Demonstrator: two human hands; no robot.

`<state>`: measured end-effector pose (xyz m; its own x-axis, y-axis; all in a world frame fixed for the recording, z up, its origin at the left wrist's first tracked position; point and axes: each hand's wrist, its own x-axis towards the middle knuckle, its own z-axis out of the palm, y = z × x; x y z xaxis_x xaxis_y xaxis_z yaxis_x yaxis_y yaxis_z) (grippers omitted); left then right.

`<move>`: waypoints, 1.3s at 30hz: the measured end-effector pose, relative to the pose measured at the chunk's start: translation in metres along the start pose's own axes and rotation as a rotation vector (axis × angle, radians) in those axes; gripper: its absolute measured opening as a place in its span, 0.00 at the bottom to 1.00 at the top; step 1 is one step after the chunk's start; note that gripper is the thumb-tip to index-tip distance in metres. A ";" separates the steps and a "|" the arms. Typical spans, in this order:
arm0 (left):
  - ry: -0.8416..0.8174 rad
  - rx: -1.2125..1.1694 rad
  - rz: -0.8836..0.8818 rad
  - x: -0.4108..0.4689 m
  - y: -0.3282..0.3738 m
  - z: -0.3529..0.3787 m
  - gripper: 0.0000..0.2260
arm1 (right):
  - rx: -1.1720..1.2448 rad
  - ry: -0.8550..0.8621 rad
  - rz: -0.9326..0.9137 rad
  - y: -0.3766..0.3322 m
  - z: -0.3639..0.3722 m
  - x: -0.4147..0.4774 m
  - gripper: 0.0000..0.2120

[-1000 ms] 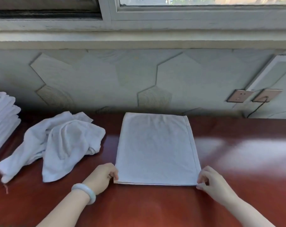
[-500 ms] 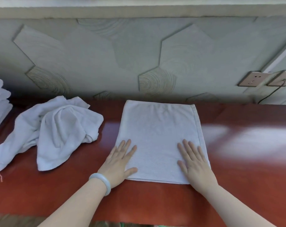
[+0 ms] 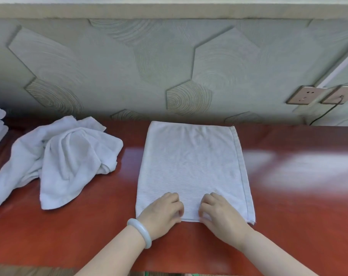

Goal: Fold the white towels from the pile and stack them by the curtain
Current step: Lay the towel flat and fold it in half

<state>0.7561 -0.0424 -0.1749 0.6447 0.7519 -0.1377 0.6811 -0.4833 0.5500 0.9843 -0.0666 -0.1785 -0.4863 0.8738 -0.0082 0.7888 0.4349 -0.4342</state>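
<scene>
White towel (image 3: 193,166), near edge pinched in curled fingers (image 3: 170,197) of left hand (image 3: 162,213), right hand (image 3: 222,215).

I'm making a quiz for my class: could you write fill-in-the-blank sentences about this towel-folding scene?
1. The left hand and right hand hold the flat towel at its ____ edge.
2. The crumpled towels lie on the flat towel's ____ side.
3. The pale bracelet sits on the ____ wrist.
Missing words: near; left; left.
</scene>
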 end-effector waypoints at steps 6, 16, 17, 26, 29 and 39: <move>0.060 -0.045 0.022 -0.003 0.006 -0.009 0.05 | 0.065 0.057 0.038 -0.011 -0.010 -0.002 0.05; -0.003 -0.248 -0.186 -0.005 0.002 -0.022 0.03 | 0.291 -0.035 0.252 -0.005 -0.014 0.004 0.06; 0.073 -0.271 -0.233 -0.002 0.001 -0.025 0.03 | 0.261 0.087 0.268 -0.004 -0.012 0.007 0.02; -0.025 -0.056 -0.272 0.010 -0.002 -0.027 0.05 | -0.212 0.105 0.299 0.000 0.017 -0.002 0.32; 0.298 0.070 -0.341 0.035 -0.009 -0.020 0.18 | -0.185 0.195 0.295 -0.005 0.005 0.042 0.29; 0.326 0.316 -0.318 0.038 -0.045 -0.001 0.30 | -0.217 0.299 0.605 0.050 0.006 0.019 0.37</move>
<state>0.7495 0.0083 -0.2046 0.2840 0.9582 0.0330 0.9278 -0.2834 0.2425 1.0124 -0.0297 -0.2063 0.1604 0.9846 0.0695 0.9603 -0.1394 -0.2415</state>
